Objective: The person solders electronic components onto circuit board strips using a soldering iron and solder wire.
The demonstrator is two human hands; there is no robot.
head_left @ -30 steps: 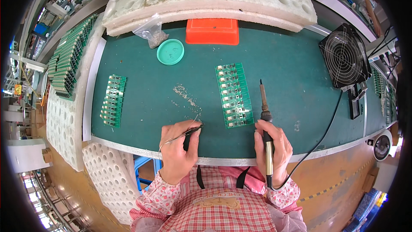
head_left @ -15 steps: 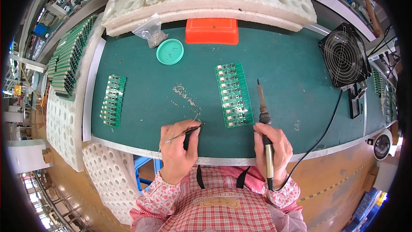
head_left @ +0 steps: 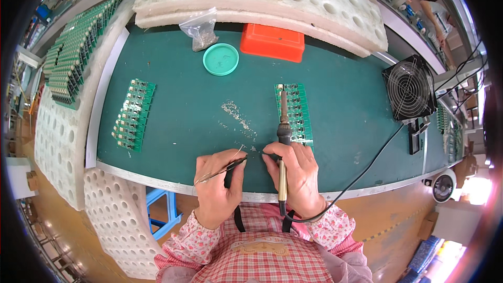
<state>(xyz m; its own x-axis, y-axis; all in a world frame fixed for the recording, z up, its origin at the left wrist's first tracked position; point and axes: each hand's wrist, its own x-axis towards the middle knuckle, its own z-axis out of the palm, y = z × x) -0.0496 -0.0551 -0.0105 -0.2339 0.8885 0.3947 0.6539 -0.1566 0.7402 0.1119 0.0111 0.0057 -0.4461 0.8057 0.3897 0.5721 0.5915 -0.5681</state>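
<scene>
My right hand is closed around a soldering iron. The iron points away from me, and its tip overlaps the upper left of the right circuit board panel; whether they touch I cannot tell. Part of that panel is hidden behind the iron and my fingers. Near the bench's front edge, my left hand pinches dark tweezers, with a thin wire strand by the fingers. Just beyond lie scattered tiny pale parts. A second circuit board panel rests further left.
Toward the back sit a turquoise lid, a clear bag of small parts and a red box. Pitted white foam spans the back edge. A black fan stands right; the iron's cord crosses the bench. Stacked boards line the left.
My right hand has brought the soldering iron leftward, from beside the right panel to over it. My left hand stays near the front edge with the tweezers. The whole view has turned slightly.
</scene>
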